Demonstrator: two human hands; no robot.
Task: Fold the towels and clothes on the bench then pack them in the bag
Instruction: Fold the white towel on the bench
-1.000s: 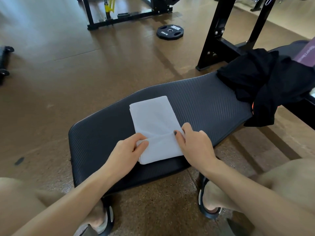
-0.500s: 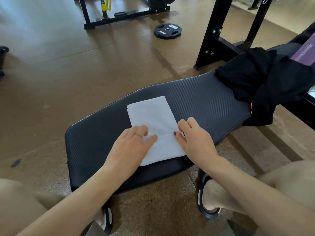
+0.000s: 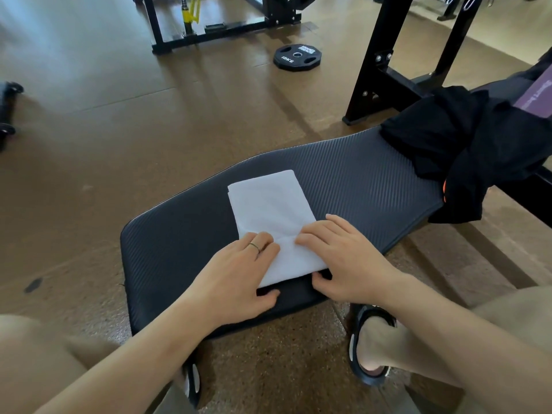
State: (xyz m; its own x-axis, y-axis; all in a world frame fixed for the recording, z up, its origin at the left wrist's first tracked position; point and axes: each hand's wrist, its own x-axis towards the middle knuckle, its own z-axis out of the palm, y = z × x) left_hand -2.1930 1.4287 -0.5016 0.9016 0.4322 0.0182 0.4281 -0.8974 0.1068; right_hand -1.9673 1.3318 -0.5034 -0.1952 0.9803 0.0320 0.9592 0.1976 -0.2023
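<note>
A white towel (image 3: 268, 201), folded into a narrow rectangle, lies on the black padded bench (image 3: 352, 180). My left hand (image 3: 236, 279) rests flat on the towel's near left part, with its thumb on the bench pad below the towel's edge. My right hand (image 3: 343, 258) lies with straight fingers on the near right part, its thumb beside the towel's near corner. A crease runs between the two hands. A heap of black clothes (image 3: 466, 144) sits further right on the bench and hangs over its near side. A dark and purple item (image 3: 534, 97), perhaps the bag, shows behind the heap.
A black rack frame (image 3: 385, 64) stands behind the bench. A 10 kg weight plate (image 3: 297, 56) lies on the brown floor, with another machine frame (image 3: 209, 34) beyond it. My knees and sandalled feet (image 3: 370, 348) are close under the bench's near edge.
My left hand has gone from pinching the towel's near edge to lying flat on it. My right hand slid a little toward the near corner. The towel stays in place.
</note>
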